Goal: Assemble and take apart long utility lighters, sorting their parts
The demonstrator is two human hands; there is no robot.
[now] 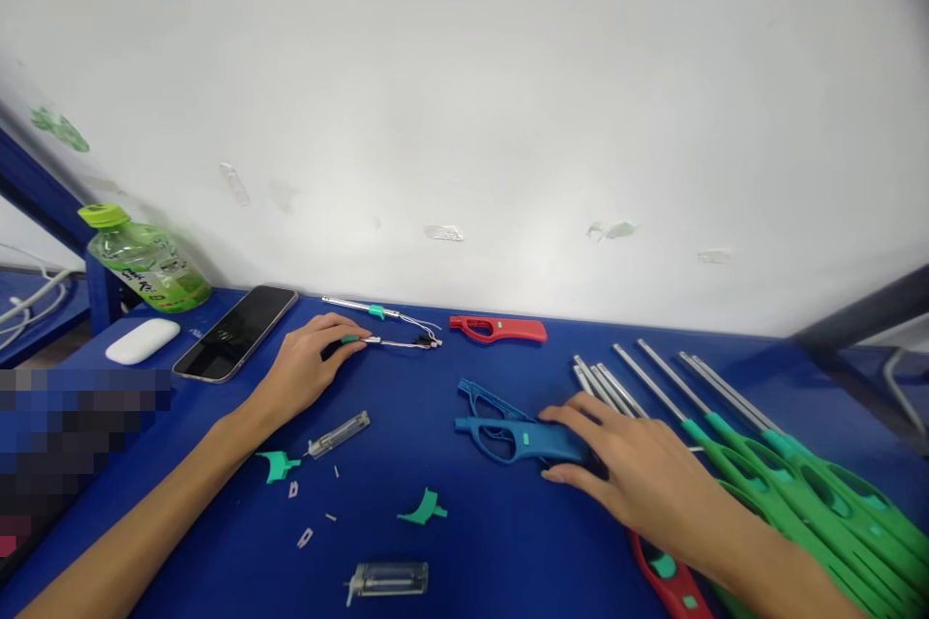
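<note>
Left hand (315, 353) pinches the green-and-white end of a wired part (372, 340) near the wall, right hand (639, 464) grips the wide end of blue casing halves (555, 442) mid-desk (479, 532), green lighters (813, 493) beside it.

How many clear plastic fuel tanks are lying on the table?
2: one clear tank just right of a teal trigger; another clear tank near the picture's bottom edge.

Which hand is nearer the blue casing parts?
Right. The right hand is at the right end of the blue casing parts; the left hand, off to their left, pinches a wired piece.
</note>
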